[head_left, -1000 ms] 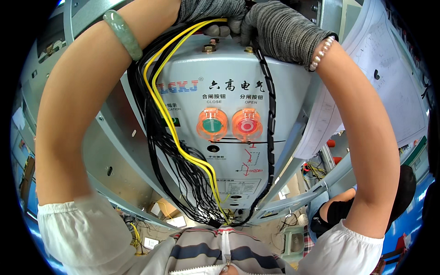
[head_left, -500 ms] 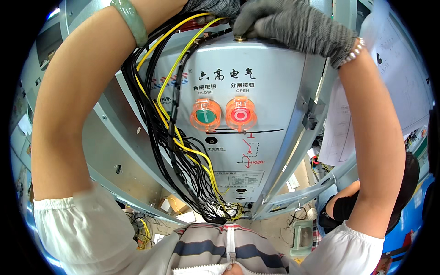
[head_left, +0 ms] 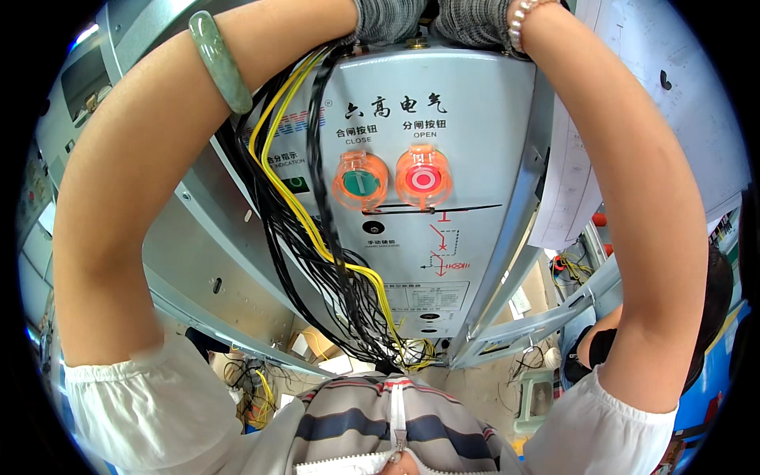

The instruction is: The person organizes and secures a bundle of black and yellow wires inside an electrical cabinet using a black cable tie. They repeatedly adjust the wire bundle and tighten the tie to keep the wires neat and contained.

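Both my hands wear grey knitted gloves and reach up to the top edge of a light grey metal switchgear panel [head_left: 483, 103]. My left hand [head_left: 388, 20] is by the upper end of a bundle of black and yellow wires [head_left: 305, 229], which hangs down the panel's left side. Close beside it, my right hand [head_left: 473, 24] is over the top edge near a brass-coloured bolt [head_left: 416, 43]. The fingers of both hands are cut off or hidden at the upper rim, so whatever they hold does not show. A loose black strip like a cable tie [head_left: 467, 209] crosses the panel below the buttons.
A green button [head_left: 362, 184] and a red button [head_left: 424, 180] sit under orange clear covers. Paper drawings [head_left: 566, 194] hang at the right. Another person's dark-clothed arm [head_left: 603, 346] is low on the right, near a pale green stool [head_left: 534, 400]. Wires [head_left: 261, 388] lie on the floor.
My right hand has moved up and left from above the bolt, toward my left hand, and its fingers have gone out of sight. The upper wires have shifted, and the panel sits slightly higher in view.
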Motion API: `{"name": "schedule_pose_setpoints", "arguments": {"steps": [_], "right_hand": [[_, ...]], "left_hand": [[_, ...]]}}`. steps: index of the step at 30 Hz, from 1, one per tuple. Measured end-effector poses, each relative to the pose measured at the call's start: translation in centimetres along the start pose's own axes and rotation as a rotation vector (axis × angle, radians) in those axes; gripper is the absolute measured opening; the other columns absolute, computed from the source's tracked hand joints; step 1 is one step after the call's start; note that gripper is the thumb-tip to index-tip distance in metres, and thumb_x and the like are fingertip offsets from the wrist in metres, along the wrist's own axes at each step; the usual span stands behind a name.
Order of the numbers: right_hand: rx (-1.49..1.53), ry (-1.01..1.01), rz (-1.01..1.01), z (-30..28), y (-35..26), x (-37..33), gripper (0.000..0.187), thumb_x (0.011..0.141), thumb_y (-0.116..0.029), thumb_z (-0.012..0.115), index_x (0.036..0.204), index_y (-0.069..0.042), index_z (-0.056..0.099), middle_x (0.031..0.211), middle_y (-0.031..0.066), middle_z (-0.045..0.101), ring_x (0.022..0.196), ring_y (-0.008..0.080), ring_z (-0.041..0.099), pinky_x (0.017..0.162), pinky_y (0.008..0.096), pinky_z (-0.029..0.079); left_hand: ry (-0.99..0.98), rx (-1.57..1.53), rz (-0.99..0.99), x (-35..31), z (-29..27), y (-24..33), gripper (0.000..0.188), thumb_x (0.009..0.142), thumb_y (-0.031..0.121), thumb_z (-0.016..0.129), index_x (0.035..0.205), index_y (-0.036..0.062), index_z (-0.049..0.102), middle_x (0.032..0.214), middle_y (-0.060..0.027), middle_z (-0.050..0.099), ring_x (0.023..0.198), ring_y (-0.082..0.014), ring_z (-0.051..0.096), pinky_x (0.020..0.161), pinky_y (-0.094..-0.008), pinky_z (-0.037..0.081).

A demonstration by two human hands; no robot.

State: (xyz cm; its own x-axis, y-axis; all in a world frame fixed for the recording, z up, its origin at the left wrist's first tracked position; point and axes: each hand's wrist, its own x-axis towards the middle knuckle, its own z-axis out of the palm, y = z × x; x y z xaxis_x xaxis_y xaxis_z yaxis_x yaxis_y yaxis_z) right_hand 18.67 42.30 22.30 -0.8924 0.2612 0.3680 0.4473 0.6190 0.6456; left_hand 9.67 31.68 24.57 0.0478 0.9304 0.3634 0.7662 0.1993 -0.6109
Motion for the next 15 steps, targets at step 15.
{"name": "schedule_pose_setpoints", "arguments": {"steps": [15], "right_hand": [[0.214,0.130,0.198,-3.2,-3.2,-1.0,0.023,0.076,-0.014,0.060,0.090,0.002,0.070,0.089,0.0240,0.067,0.087,0.0336,0.067,0.080,0.0384,0.052]], "left_hand": [[0.002,-0.196,0.237,-1.4,-1.1,-4.4,0.030,0.083,0.027,0.061,0.106,0.0071,0.067,0.100,-0.0186,0.067,0.091,-0.0365,0.063,0.083,-0.0394,0.049]]}}
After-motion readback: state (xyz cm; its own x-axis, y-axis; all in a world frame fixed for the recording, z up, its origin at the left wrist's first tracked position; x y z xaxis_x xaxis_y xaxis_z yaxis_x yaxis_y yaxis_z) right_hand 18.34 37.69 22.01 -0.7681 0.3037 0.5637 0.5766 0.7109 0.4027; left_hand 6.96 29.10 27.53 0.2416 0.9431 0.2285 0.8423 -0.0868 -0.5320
